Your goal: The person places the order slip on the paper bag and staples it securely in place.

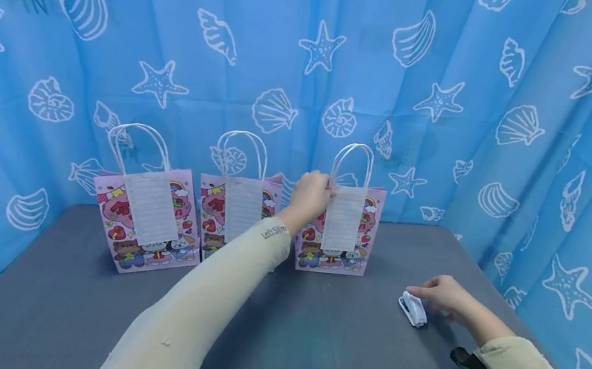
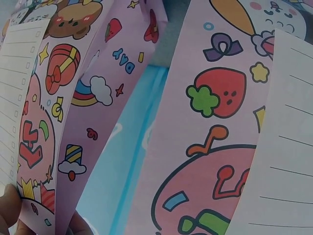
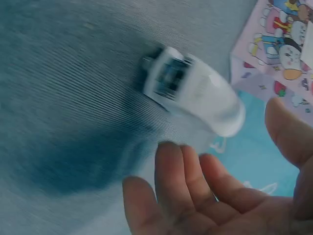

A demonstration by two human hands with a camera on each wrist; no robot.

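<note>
Three pink cartoon-print paper gift bags with white handles stand upright in a row: the left bag (image 1: 113,218), the middle bag (image 1: 211,207) and the right bag (image 1: 330,262). Each has a white lined paper slip (image 1: 342,223) on its front. My left hand (image 1: 310,194) pinches the top rim of the right bag; in the left wrist view its thumb (image 2: 8,203) lies at the front and the other fingers behind. On the table, a white stapler (image 1: 414,308) lies beside my right hand (image 1: 443,294). The right wrist view shows those fingers loosely spread, not gripping the stapler (image 3: 212,98).
A grey table (image 1: 330,342) carries everything. Behind and along the sides hangs a blue curtain (image 1: 334,82) with white shells and starfish. A small black object (image 1: 467,362) shows by the right cuff.
</note>
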